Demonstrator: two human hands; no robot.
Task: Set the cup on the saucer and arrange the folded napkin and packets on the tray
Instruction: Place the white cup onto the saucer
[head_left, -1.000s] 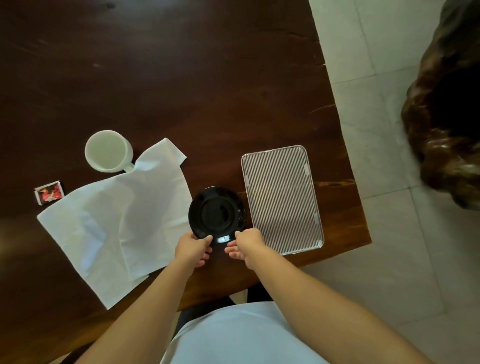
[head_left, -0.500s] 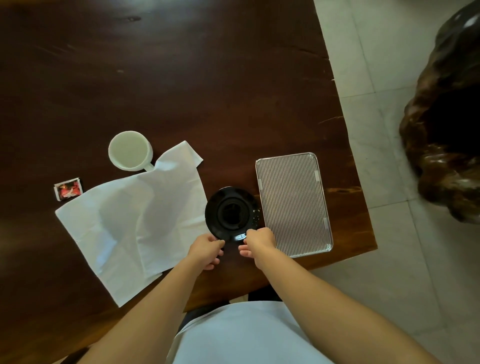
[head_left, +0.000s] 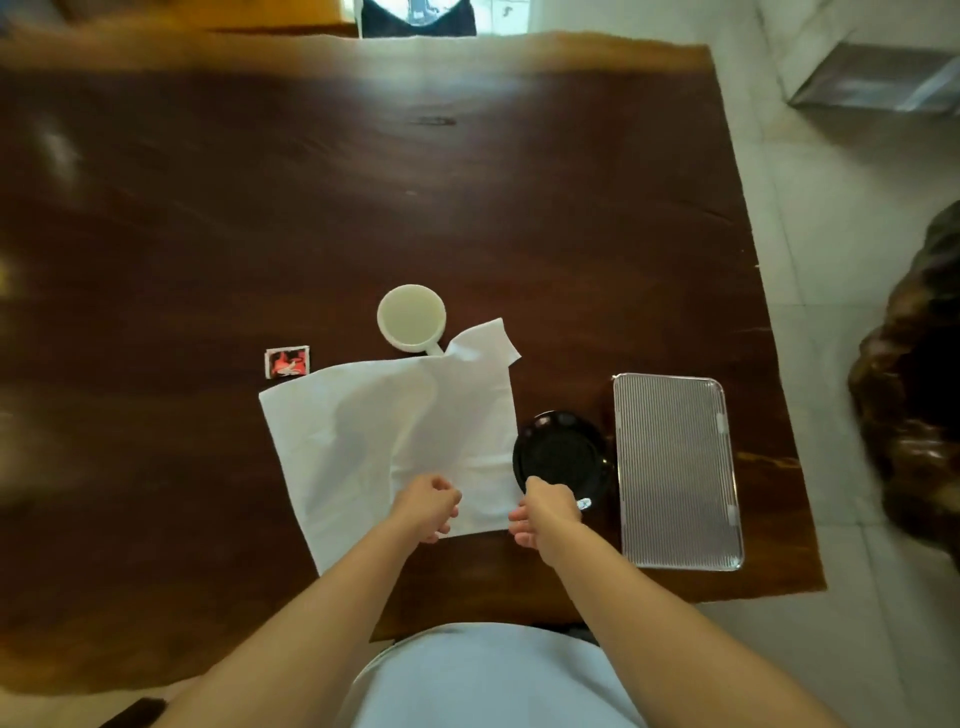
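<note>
- The cup (head_left: 411, 318) stood upright on the table (head_left: 467, 208), beside the napkin (head_left: 374, 431).
- The saucer (head_left: 563, 449) lay between the napkin and the tray (head_left: 675, 470).
- The right hand (head_left: 548, 512) pinched the saucer's rim; the left hand (head_left: 428, 506) curled over the napkin, grip unclear.

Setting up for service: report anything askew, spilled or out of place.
The napkin lies unfolded and crooked beside the saucer, its far corner rumpled over the handle of the cup. Nothing looks spilled or broken.

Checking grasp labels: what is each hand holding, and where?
The right hand grips the saucer by its near rim. The left hand is curled over the napkin; hold unclear.
</note>
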